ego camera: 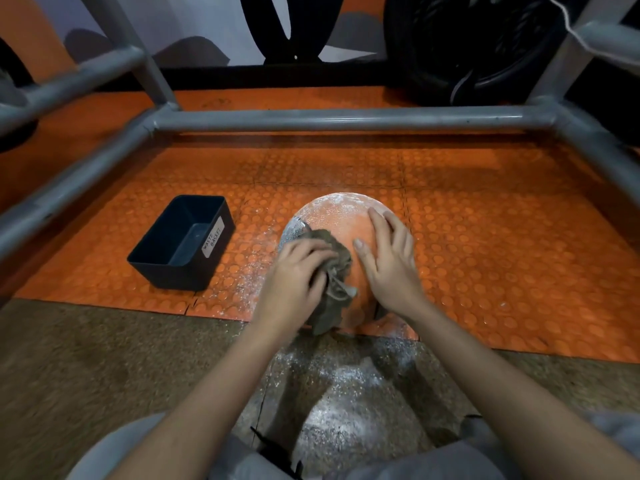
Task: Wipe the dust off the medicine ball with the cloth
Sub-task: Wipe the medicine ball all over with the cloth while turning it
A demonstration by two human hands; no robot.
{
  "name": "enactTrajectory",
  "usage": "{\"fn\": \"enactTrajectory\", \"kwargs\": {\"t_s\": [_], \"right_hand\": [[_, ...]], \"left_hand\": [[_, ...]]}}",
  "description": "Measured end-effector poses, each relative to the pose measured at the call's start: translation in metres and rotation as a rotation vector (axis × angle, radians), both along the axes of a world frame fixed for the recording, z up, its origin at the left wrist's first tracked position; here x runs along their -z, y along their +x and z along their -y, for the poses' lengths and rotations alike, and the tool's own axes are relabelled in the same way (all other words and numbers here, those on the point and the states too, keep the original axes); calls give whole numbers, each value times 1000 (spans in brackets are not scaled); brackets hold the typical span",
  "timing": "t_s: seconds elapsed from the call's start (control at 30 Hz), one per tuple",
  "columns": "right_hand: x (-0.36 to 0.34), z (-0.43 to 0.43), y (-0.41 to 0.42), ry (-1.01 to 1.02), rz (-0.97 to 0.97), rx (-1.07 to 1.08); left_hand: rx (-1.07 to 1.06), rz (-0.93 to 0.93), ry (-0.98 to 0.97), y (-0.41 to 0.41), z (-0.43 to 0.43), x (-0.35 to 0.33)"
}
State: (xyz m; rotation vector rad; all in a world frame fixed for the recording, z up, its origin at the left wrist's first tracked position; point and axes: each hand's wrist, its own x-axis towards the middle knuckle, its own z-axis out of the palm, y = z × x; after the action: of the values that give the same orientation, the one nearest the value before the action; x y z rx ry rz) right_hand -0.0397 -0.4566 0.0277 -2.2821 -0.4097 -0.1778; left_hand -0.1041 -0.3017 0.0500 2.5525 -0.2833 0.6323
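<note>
On orange mat (485,237), at its near edge, ball (332,216) is seated. Cloth (337,268) is bunched in left hand (294,275), fingers curled round it, and pressed against ball's near-left side. Right hand (389,258) is laid flat on top, fingers extended; judged as brace against rolling. White dust (343,200) is seen on far side: wiping judged unfinished. Black bin (180,244) is set at left, apart from ball.

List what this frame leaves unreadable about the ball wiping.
- Head view: the medicine ball's near side, covered by the cloth, left hand and right hand.
- Head view: the ball's underside, hidden by the ball itself.
- Head view: the left hand's palm side, buried in the cloth.
- Head view: the dark round object at top right, cut off by the top edge, too dark to identify.
</note>
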Motion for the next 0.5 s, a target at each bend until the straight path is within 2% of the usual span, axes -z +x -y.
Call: {"fn": "enactTrajectory", "kwargs": {"t_s": [0.1,0.2,0.33,0.4,0.5], "right_hand": [[0,0,-4,-16,-3,-7],[0,4,-3,-53,-6,30],[-3,5,-1,-88,15,91],[-7,7,2,-33,-22,78],[-20,16,3,271,-173,7]], "left_hand": [[-56,-39,-21,30,0,-17],[-217,-127,-108,62,3,-32],[-295,-154,-102,45,19,-33],[-286,-162,-255,24,25,-24],[-345,-180,-552,15,26,-17]]}}
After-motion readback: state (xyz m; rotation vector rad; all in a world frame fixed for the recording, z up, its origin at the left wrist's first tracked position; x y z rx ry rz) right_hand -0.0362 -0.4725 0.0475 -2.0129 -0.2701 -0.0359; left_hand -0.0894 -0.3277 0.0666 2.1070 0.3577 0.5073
